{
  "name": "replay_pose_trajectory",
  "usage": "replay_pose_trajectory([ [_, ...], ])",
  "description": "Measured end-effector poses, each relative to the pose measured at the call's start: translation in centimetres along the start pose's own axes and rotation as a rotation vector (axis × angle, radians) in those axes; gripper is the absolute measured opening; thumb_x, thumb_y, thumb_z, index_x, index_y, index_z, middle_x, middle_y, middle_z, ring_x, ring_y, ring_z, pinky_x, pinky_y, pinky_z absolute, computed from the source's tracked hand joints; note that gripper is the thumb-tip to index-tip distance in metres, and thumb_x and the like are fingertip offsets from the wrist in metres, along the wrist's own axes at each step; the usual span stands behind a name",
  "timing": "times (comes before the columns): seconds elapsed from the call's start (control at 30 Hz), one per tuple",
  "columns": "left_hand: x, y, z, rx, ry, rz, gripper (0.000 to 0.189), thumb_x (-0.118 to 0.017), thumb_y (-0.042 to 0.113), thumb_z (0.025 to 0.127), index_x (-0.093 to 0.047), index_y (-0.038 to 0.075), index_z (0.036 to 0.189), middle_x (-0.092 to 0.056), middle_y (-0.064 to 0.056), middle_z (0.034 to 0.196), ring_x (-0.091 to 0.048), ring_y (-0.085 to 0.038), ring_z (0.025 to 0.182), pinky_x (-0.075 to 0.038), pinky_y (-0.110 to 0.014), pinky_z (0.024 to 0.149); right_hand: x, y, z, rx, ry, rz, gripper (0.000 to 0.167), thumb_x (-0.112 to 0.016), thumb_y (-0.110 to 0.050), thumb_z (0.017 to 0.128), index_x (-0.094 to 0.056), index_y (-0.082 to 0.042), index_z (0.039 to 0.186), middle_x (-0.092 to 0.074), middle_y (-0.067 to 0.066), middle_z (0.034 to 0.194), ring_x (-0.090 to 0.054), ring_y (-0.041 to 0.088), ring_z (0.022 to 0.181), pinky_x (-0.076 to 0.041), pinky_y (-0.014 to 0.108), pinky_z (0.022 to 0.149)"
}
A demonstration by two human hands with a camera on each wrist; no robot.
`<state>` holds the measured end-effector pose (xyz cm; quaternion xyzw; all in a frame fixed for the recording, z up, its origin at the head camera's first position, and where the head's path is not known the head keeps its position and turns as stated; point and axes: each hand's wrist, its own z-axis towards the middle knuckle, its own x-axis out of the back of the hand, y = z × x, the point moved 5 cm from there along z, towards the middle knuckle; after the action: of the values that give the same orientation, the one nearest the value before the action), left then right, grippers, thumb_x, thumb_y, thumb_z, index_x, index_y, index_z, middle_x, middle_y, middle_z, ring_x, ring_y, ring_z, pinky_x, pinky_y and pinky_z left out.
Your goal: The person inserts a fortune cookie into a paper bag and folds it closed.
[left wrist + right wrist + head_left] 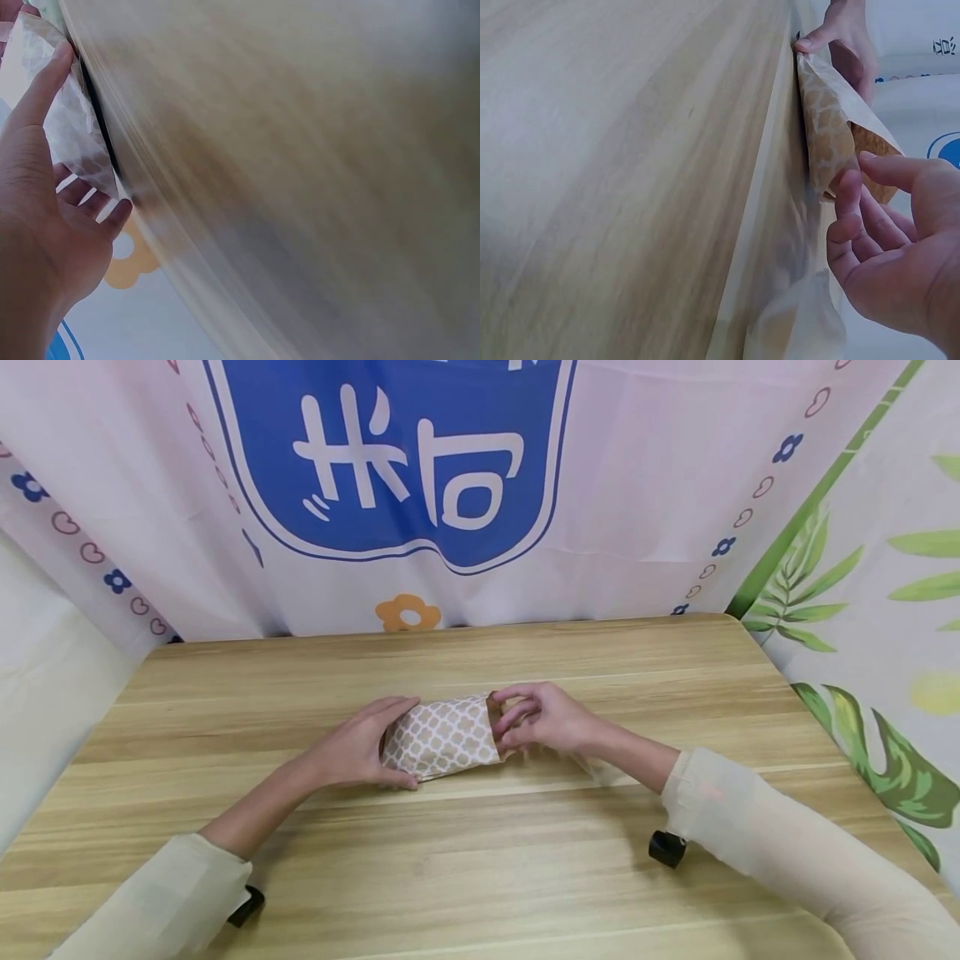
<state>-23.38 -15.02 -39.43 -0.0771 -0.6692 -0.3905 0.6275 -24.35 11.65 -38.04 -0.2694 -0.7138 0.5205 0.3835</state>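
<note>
A small brown paper bag (450, 735) with a white lattice print lies on its side over the wooden table. Round its left end my left hand (363, 743) holds it, thumb along the near edge and fingers at the far side. In the left wrist view the thumb presses on the bag (71, 124). My right hand (543, 718) is at the bag's mouth, where the plain brown inside shows. The right wrist view has the thumb and a fingertip of the right hand (892, 247) pinching the rim of the bag (829, 139), other fingers curled.
A translucent plastic wrapper (799, 322) lies on the table (450, 868) below my right hand. Behind the table's far edge hangs a printed curtain (622, 527), with a leaf-patterned cloth (885, 610) at the right.
</note>
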Motion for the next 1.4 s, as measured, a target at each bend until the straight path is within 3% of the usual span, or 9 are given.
replay_pose_trajectory([
  [0.17, 0.0, 0.1, 0.0, -0.015, 0.003, 0.0, 0.12, -0.095, 0.052, 0.067, -0.038, -0.005, 0.155, -0.044, -0.031, 0.153, -0.043, -0.049, 0.141, -0.037, -0.063, 0.116, 0.5, -0.1, -0.2, 0.019, 0.017, -0.029, 0.061, -0.075, 0.01, 0.087, -0.053, 0.006, 0.144, -0.076, 0.019, 0.107, -0.073, 0.024, 0.093, -0.061, 0.029, 0.084],
  [0.43, -0.1, 0.6, 0.4, -0.06, 0.03, 0.029, 0.121, -0.092, 0.058, 0.067, -0.039, -0.006, 0.155, -0.045, -0.029, 0.153, -0.042, -0.047, 0.142, -0.034, -0.064, 0.118, 1.4, -0.1, -0.7, 0.063, 0.025, -0.063, 0.055, -0.072, 0.01, 0.089, -0.054, 0.008, 0.141, -0.074, 0.023, 0.106, -0.074, 0.03, 0.092, -0.062, 0.031, 0.081],
  [0.77, -0.4, 1.0, 1.0, -0.033, 0.032, 0.014, 0.117, -0.093, 0.053, 0.068, -0.04, -0.004, 0.156, -0.045, -0.028, 0.155, -0.044, -0.046, 0.142, -0.036, -0.062, 0.117, 2.7, -0.2, -1.3, 0.092, 0.053, -0.104, 0.051, -0.071, 0.009, 0.088, -0.054, 0.013, 0.137, -0.073, 0.024, 0.107, -0.072, 0.041, 0.091, -0.061, 0.025, 0.076],
  [1.1, -0.4, 0.6, 1.1, -0.033, 0.033, -0.039, 0.109, -0.094, 0.047, 0.071, -0.044, -0.003, 0.154, -0.051, -0.024, 0.152, -0.049, -0.042, 0.139, -0.04, -0.058, 0.116, 3.9, -0.1, -1.7, 0.092, 0.106, -0.184, 0.05, -0.074, 0.007, 0.088, -0.057, 0.012, 0.134, -0.074, 0.02, 0.105, -0.072, 0.026, 0.092, -0.061, 0.027, 0.081],
  [1.4, -0.3, 0.5, 1.1, -0.043, 0.032, -0.041, 0.108, -0.093, 0.048, 0.072, -0.044, -0.002, 0.153, -0.051, -0.023, 0.151, -0.049, -0.042, 0.139, -0.04, -0.058, 0.116, 5.1, -0.1, -2.2, 0.166, 0.124, -0.295, 0.039, -0.074, 0.004, 0.089, -0.063, 0.013, 0.125, -0.076, 0.016, 0.099, -0.07, 0.023, 0.089, -0.058, 0.024, 0.077],
])
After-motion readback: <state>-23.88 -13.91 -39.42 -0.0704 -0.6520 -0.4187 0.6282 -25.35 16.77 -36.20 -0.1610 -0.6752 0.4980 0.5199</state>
